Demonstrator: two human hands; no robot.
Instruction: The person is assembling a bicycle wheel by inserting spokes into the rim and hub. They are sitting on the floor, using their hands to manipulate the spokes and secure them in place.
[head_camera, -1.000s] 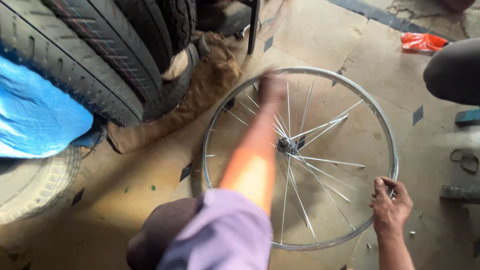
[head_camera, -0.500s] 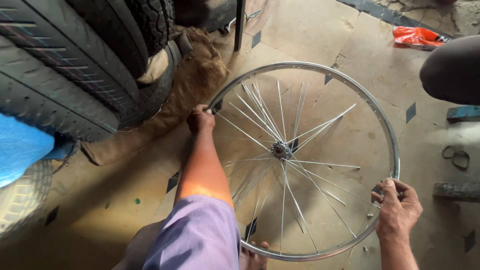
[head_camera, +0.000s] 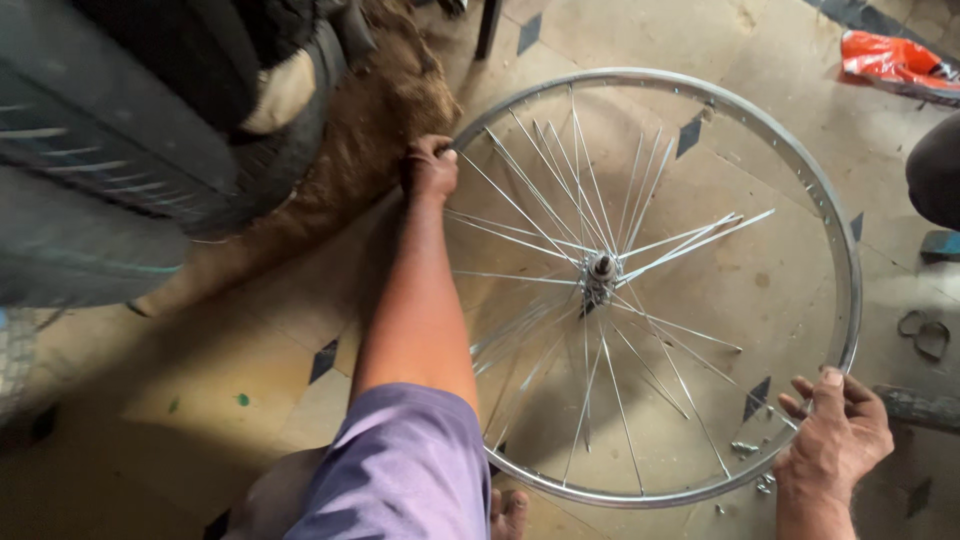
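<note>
Silver metal bicycle wheel rim (head_camera: 835, 215) with thin wire spokes lies nearly flat over the tan tiled floor (head_camera: 250, 330), its small steel hub (head_camera: 600, 270) at the centre; several spokes hang loose from the hub and do not reach the rim. Left hand (head_camera: 430, 165) is closed in a fist around the rim at its upper left edge, the arm stretched out from a lilac short sleeve (head_camera: 400, 470). Right hand (head_camera: 835, 435) sits at the rim's lower right edge, fingers loosely curled and touching the metal, though whether it truly grasps the rim cannot be told. Dark rubber tyres (head_camera: 130, 130) are stacked at the left, beside a brown rough sack (head_camera: 370, 130). A crumpled orange plastic bag (head_camera: 890, 60) lies at the far right.
</note>
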